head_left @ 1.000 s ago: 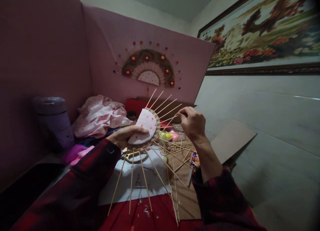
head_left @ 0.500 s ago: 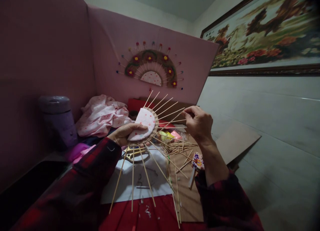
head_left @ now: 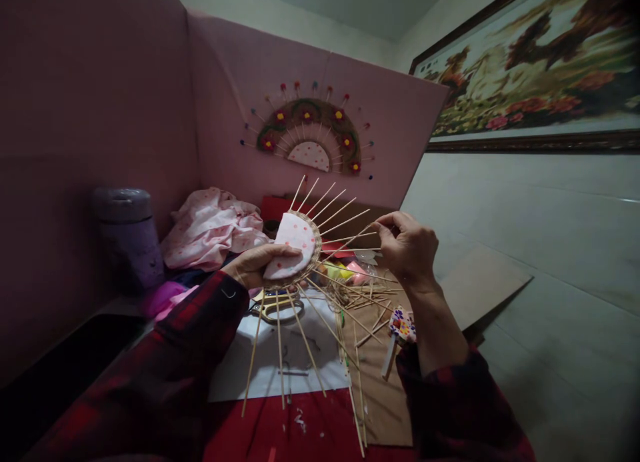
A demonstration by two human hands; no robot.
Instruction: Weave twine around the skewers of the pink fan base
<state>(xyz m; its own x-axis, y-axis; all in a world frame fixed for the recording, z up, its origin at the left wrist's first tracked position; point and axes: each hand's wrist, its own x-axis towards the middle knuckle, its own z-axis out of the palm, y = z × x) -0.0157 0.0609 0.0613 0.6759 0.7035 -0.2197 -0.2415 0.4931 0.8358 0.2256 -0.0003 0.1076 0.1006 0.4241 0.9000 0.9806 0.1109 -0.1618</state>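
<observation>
My left hand grips a half-round fan frame: white cloth with pink dots, a woven rim, and thin bamboo sticks spreading out all round. The thumb lies across the cloth face. My right hand is to the right of it, fingers pinched on a thin strand that runs back to the rim among the upper sticks. Both sleeves are dark red plaid.
A finished fan hangs on the pink board behind. A dotted pink cloth and a purple lidded cup sit at the left. Scissors, white paper, loose sticks and cardboard lie below.
The view shifted a little, so everything sits further right in frame. My right hand has drawn the strand slightly outward to the right. The left hand keeps its hold on the frame.
</observation>
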